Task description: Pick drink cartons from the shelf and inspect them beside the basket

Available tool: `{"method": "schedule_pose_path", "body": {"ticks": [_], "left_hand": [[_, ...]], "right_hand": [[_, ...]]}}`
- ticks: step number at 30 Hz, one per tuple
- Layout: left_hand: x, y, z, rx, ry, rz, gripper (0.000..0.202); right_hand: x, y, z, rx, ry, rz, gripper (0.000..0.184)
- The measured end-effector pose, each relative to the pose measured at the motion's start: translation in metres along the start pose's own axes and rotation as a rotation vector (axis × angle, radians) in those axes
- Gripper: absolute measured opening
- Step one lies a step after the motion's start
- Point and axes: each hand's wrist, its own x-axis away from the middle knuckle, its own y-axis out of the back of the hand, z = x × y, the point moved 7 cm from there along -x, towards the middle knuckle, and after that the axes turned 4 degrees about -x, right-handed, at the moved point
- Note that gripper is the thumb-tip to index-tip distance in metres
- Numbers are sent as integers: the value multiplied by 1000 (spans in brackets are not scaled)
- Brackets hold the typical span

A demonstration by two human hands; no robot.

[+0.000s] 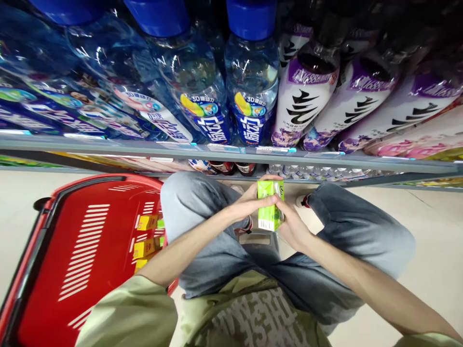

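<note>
Between my knees I hold a small green drink carton [266,216], with a white straw apparently fixed to its right side. My left hand [248,201] grips it from the left, thumb across the front and fingers behind the top. My right hand [292,225] closes on its right side, the thumb meeting the left one near the straw. Some of the fingers are hidden behind the carton. A barcode-like patch shows at its lower front.
Ahead runs a shelf edge [217,150] carrying blue-capped bottles [249,86] and purple-and-white bottles [300,101]. More drinks stand on the lower shelf. At my left is a red shopping basket [119,231] with several yellow packs [146,248] inside. Pale floor tiles [430,207] lie at right.
</note>
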Motion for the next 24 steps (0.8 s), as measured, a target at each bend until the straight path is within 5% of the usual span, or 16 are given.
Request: {"method": "schedule_pose_path", "body": {"ticks": [5, 9, 16, 24], "left_hand": [[-3, 5, -5, -117, -1, -117, 77], [-3, 9, -1, -145, 74, -211, 75], [-1, 17, 0, -366, 76, -238, 65], [-3, 18, 0, -330, 69, -225, 62]], "right_hand": [[0, 11, 9, -35, 129, -104, 44], [-3, 9, 3, -108, 44, -67, 48], [0, 3, -1, -46, -27, 1, 43], [1, 4, 2, -61, -50, -32, 39]]}}
